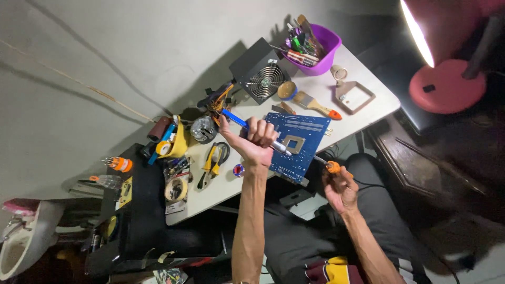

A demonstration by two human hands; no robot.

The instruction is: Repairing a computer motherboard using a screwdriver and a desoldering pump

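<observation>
Flat blue circuit board [300, 138] under left hand's [256, 142] slim blue-handled tool [247, 128].

Counted on the white table [363, 113]: one blue circuit board [297, 142], one black fan unit [259, 70], one purple bowl [321, 48] of tools, one paintbrush [315, 105], two tape rolls [176, 188]. Two hands: left hand [256, 141] with one blue-handled tool [236, 121], right hand [341, 185] with one orange-handled tool [331, 166].

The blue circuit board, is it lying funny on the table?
Yes. The blue circuit board sits crooked, its near corner poking past the grey table's edge, unsupported there, beside the left hand.
</observation>
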